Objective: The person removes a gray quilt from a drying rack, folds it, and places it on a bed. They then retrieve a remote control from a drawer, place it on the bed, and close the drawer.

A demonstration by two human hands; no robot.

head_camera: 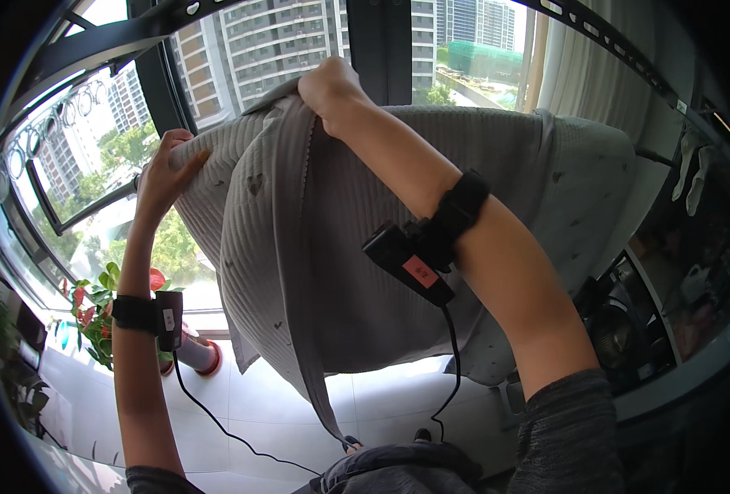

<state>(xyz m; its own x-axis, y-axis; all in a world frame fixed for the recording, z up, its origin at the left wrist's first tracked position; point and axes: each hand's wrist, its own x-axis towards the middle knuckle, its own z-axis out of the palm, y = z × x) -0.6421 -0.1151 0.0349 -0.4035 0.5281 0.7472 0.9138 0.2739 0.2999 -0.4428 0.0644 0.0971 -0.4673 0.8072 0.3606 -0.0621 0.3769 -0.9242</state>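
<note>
A grey quilted bedspread with small heart motifs hangs over a dark horizontal drying pole in front of me. My left hand grips its upper left end, thumb on the near face and fingers over the top. Higher up and to the right, my right hand is closed on a gathered fold of the cloth. From this fold a long bordered edge drops toward my feet. Most of the pole is hidden under the fabric. Each forearm wears a black strap with a cabled device.
Red-flowered potted anthuriums stand at the lower left by the window. A front-loading washing machine is at the right. White socks hang near a pale curtain. Overhead runs a black perforated metal frame. Pale tiles cover the floor.
</note>
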